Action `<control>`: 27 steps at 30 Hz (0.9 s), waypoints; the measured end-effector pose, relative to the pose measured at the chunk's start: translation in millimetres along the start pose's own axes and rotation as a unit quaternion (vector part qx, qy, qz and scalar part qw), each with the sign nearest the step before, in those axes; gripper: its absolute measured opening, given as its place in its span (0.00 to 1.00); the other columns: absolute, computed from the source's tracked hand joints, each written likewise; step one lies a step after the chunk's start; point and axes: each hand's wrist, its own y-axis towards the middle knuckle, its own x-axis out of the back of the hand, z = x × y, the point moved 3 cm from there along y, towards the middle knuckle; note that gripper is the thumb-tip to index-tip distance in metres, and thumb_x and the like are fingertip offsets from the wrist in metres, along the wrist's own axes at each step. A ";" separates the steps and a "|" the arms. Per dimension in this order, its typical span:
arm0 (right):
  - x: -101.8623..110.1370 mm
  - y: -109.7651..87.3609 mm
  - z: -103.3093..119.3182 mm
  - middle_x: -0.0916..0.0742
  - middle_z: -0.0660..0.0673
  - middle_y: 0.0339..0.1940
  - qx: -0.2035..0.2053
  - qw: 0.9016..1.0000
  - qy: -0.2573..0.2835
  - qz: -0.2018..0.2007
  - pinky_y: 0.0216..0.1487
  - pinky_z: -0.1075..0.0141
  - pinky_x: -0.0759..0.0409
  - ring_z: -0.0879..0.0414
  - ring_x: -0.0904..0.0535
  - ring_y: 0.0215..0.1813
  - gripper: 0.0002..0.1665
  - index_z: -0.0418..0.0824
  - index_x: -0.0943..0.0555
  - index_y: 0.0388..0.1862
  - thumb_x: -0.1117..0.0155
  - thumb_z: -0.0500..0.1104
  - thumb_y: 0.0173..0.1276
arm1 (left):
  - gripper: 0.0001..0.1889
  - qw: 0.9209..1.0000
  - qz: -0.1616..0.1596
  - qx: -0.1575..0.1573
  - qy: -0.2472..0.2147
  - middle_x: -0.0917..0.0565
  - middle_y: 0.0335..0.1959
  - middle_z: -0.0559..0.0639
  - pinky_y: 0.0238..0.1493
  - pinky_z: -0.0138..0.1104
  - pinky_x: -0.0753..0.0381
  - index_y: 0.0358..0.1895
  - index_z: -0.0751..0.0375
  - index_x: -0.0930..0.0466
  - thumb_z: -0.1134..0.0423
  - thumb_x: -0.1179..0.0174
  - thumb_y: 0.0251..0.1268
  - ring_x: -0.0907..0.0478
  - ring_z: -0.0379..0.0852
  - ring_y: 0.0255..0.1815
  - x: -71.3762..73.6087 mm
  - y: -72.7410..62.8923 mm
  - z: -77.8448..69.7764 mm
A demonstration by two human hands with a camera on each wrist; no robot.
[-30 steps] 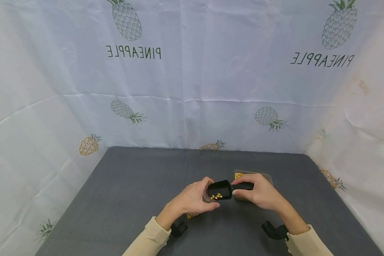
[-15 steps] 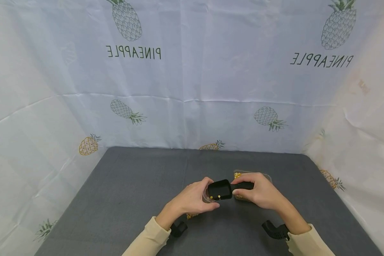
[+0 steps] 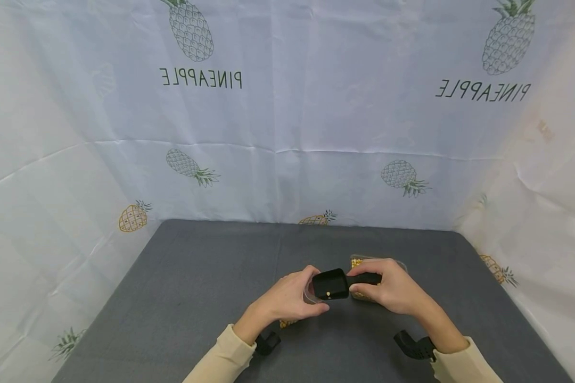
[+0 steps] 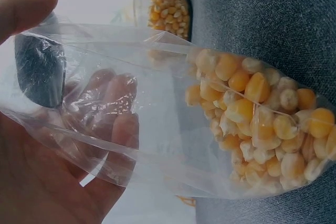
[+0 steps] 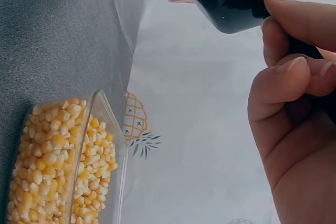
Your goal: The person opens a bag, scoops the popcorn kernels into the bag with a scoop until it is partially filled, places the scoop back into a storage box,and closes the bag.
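Note:
My left hand [image 3: 287, 295] holds a clear plastic bag [image 4: 163, 87] by its spread mouth, thumb and fingers curved round it. Yellow and pale corn kernels [image 4: 262, 124] fill the bag's lower end, which hangs close over the table. With thumb and fingers my right hand [image 3: 393, 284] grips the handle of a black scoop [image 3: 329, 282]. The scoop's front end tilts into the bag mouth, and its dark shape shows through the plastic in the left wrist view. A single kernel [image 3: 328, 293] shows near the scoop's lower edge.
A clear rectangular container [image 5: 97, 95] of corn kernels stands on the grey table [image 3: 211, 276], partly behind my right hand in the head view. A white pineapple-print curtain [image 3: 287, 106] rises around the table's back and sides.
Kernels have slid out of the scoop toward the bag: a small cluster a second ago, two half a second ago, one now. Both hands stay almost where they were.

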 end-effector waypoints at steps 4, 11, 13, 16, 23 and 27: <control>0.2 -0.2 1.6 0.12 0.48 0.49 0.008 1.000 -0.021 -0.001 0.44 0.60 0.16 0.51 0.16 0.51 0.15 0.45 0.13 0.50 0.26 0.48 0.67 | 0.30 1.000 0.000 0.002 0.011 0.22 0.34 0.35 0.35 0.28 0.23 0.62 0.54 0.29 0.45 0.31 0.62 0.24 0.29 0.31 0.1 0.1 -0.5; 0.7 -1.1 4.2 0.12 0.49 0.50 0.009 0.999 -0.046 -0.002 0.46 0.58 0.17 0.49 0.17 0.53 0.14 0.46 0.13 0.50 0.26 0.47 0.66 | 0.32 1.000 0.001 0.006 0.023 0.23 0.36 0.36 0.35 0.28 0.23 0.64 0.55 0.29 0.44 0.32 0.62 0.25 0.30 0.31 0.8 -0.3 -2.0; 1.3 -1.5 4.8 0.12 0.49 0.50 0.009 0.999 -0.048 -0.002 0.46 0.57 0.16 0.48 0.17 0.54 0.14 0.45 0.12 0.50 0.26 0.46 0.66 | 0.32 1.000 0.003 0.008 0.022 0.23 0.37 0.36 0.36 0.28 0.23 0.64 0.55 0.30 0.44 0.32 0.62 0.25 0.29 0.31 0.8 -0.2 -2.1; 2.7 -2.3 5.2 0.12 0.48 0.51 0.011 0.999 -0.046 -0.002 0.47 0.57 0.16 0.46 0.17 0.55 0.15 0.44 0.13 0.50 0.26 0.46 0.66 | 0.32 1.000 0.004 0.009 0.017 0.23 0.37 0.36 0.37 0.28 0.23 0.64 0.55 0.30 0.44 0.32 0.63 0.24 0.29 0.31 0.6 -0.2 -1.9; 6.4 -5.9 2.0 0.12 0.43 0.53 0.004 1.000 -0.026 -0.003 0.49 0.56 0.16 0.37 0.20 0.61 0.15 0.44 0.13 0.51 0.27 0.46 0.67 | 0.32 1.000 0.006 0.004 0.012 0.23 0.38 0.35 0.37 0.28 0.23 0.65 0.56 0.30 0.45 0.33 0.64 0.24 0.28 0.31 0.6 -0.4 -2.0; 8.8 -9.2 -0.1 0.12 0.44 0.52 -0.001 0.999 -0.031 -0.011 0.53 0.49 0.18 0.39 0.20 0.62 0.15 0.46 0.13 0.51 0.27 0.45 0.67 | 0.31 1.000 0.004 0.002 0.015 0.24 0.38 0.34 0.36 0.28 0.23 0.64 0.56 0.30 0.45 0.33 0.64 0.25 0.28 0.30 0.5 -0.5 -2.3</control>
